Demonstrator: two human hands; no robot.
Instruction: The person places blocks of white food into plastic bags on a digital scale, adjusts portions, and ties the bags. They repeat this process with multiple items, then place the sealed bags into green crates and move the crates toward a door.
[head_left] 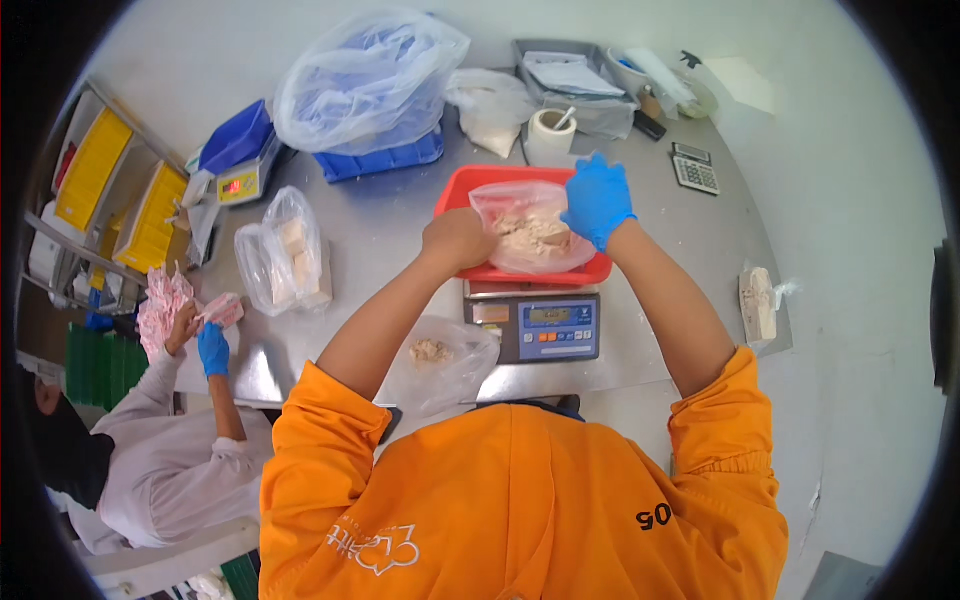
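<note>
Clear bag (533,240) between left hand (460,240) and right hand (600,203).
Left one grips its left edge; right one's hold I cannot tell.

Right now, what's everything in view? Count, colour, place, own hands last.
Table: 1, silver, centre.
Large scale: 1, dark, table front.
Tray: 1, red, on large scale.
Filled bag: 1, clear, in tray.
Flat bag: 1, clear, left of large scale.
Bagged blocks: several, beige, table left.
Small scale: 1, yellow, back left.
Lined bin: 1, blue, back left.
Bulging bag: 1, clear, back.
Roll: 1, white, behind tray.
Paper tray: 1, grey, back.
Calculator: 1, grey, right.
Bagged block: 1, beige, right edge.
Rack bins: 2, yellow, far left.
Crates: several, green, far left.
Co-worker: 1, pale top, left.
Wrapping: uncounted, pink, by co-worker.
Sleeves: 2, orange, front.
Left hand: 1, bare, filled bag's left.
Right hand: 1, blue-gloved, filled bag's right.
</note>
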